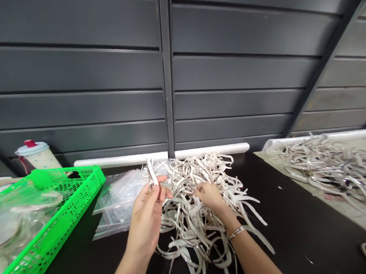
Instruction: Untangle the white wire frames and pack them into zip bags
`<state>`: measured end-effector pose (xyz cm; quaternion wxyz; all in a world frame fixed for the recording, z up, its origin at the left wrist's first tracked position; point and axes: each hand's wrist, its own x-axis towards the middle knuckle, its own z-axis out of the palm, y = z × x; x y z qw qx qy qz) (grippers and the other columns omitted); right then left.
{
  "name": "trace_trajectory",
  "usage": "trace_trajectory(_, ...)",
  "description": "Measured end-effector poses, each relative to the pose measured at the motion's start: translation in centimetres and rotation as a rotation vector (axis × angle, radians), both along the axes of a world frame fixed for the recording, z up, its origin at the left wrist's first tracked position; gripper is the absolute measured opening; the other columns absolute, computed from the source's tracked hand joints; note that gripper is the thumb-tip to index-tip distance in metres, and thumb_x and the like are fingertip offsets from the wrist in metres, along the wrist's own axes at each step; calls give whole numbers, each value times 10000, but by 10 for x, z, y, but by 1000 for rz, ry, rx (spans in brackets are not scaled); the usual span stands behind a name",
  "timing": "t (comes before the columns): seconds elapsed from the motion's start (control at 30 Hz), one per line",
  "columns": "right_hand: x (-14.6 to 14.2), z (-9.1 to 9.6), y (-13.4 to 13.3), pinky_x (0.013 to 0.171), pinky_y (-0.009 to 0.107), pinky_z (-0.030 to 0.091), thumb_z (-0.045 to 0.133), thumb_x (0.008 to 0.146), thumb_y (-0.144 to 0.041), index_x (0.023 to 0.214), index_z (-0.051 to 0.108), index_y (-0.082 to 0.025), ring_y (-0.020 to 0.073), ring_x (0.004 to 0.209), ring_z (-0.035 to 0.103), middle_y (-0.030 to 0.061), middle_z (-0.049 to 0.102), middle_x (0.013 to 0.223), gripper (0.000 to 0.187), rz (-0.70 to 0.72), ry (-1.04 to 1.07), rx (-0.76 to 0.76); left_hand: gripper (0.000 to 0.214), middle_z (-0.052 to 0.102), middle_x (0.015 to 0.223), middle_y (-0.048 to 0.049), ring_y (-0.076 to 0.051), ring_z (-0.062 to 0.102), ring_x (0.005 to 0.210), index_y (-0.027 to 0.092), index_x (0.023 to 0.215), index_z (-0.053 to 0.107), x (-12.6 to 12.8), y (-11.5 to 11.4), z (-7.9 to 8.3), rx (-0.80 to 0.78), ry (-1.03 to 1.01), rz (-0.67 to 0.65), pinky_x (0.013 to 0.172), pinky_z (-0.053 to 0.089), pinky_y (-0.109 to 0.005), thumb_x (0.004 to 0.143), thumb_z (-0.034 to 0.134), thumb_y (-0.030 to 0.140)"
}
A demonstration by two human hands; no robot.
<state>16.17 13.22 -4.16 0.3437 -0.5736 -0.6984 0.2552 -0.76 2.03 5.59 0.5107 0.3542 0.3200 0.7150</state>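
Note:
A large tangled pile of thin white curved strips (194, 219) with shiny edges lies on the dark table. My left hand (150, 200) is raised at the pile's left side, its thumb and fingers pinched on a few white strips (152, 172) that stand up above the fingertips. Into the upper middle of the pile reaches my right hand (209, 195), its fingers curled among the strips. What those fingers hold, if anything, is hidden. Left of the pile, clear plastic zip bags (118, 203) lie stacked, close to my left hand.
At left stands a green perforated basket (58, 224) holding clear bags with strips inside. Behind it is a cup (37, 156) with a light blue lid and red cap. More strips (332, 161) lie at right. White rolls (213, 151) run along the grey panel wall (235, 70).

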Motion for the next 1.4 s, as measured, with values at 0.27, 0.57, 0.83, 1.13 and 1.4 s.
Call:
trace_trajectory(0.27, 12, 40, -21, 362, 203, 231, 450, 796, -575, 739, 407, -226, 70, 321, 255, -100, 391, 422, 357, 180, 402, -93, 211, 490, 635, 19, -131, 477, 670, 161, 915, 685, 1, 2, -3, -38, 22, 7, 688, 388, -261, 782, 660, 324)
trace_trajectory(0.57, 2, 63, -52, 410, 193, 298, 582, 825, -444, 723, 484, -190, 66, 382, 391, -65, 491, 494, 291, 446, 766, -151, 262, 479, 642, 12, -139, 453, 670, 150, 931, 682, 4, 0, -10, -72, 85, -54, 693, 367, -274, 825, 607, 377)
trace_trajectory(0.83, -17, 71, -85, 542, 266, 313, 527, 907, -234, 717, 542, -199, 147, 605, 475, 17, 565, 702, 193, 346, -33, 479, 328, 594, 811, -38, -183, 522, 777, 175, 961, 681, 14, -1, -17, -115, 254, -116, 756, 415, -280, 803, 612, 454)
trace_trajectory(1.13, -19, 64, -89, 571, 293, 370, 400, 911, -76, 839, 613, -167, 184, 654, 525, 83, 614, 757, 243, 412, -263, 606, 269, 647, 852, -27, -173, 572, 836, 185, 943, 659, 18, -1, -23, -108, 394, -58, 786, 441, -256, 752, 701, 370)
trace_trajectory(1.4, -27, 57, -84, 559, 289, 393, 442, 892, -59, 854, 638, -162, 186, 657, 525, 76, 617, 748, 224, 415, -330, 660, 204, 630, 772, -11, -139, 537, 740, 167, 835, 671, 13, -5, -12, -91, 315, -103, 701, 431, -223, 718, 739, 319)
